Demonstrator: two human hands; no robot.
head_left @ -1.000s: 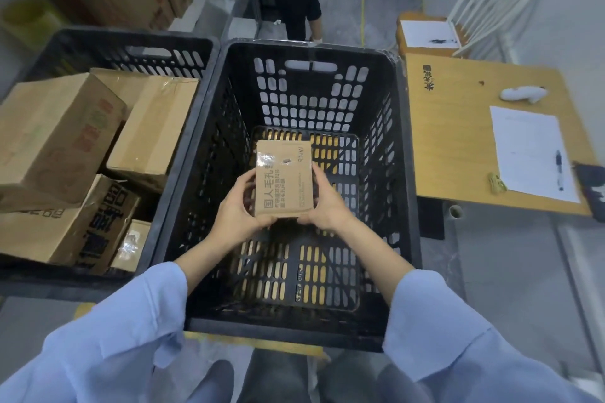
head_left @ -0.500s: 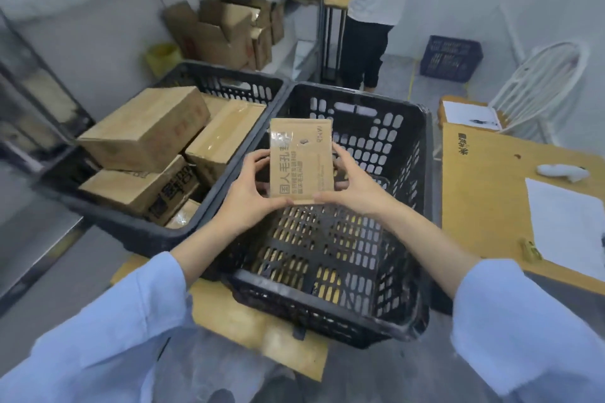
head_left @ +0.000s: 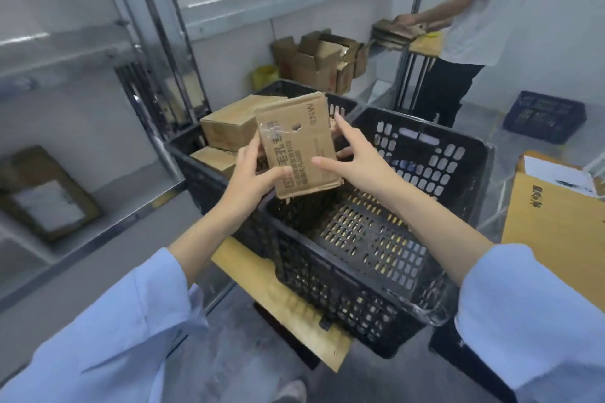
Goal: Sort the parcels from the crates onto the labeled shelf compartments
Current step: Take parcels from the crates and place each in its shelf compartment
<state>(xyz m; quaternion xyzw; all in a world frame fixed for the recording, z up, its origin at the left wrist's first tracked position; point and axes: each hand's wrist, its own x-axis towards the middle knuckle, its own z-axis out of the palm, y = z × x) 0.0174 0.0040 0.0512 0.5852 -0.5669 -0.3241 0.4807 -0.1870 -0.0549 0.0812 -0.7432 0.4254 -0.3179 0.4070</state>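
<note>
Left hand (head_left: 252, 170) grips the parcel (head_left: 299, 144); right hand (head_left: 358, 163) touches it.

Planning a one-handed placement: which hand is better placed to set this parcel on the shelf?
Probably left: the left hand grips the parcel and the shelf lies on its side; the right hand only touches it.
</note>
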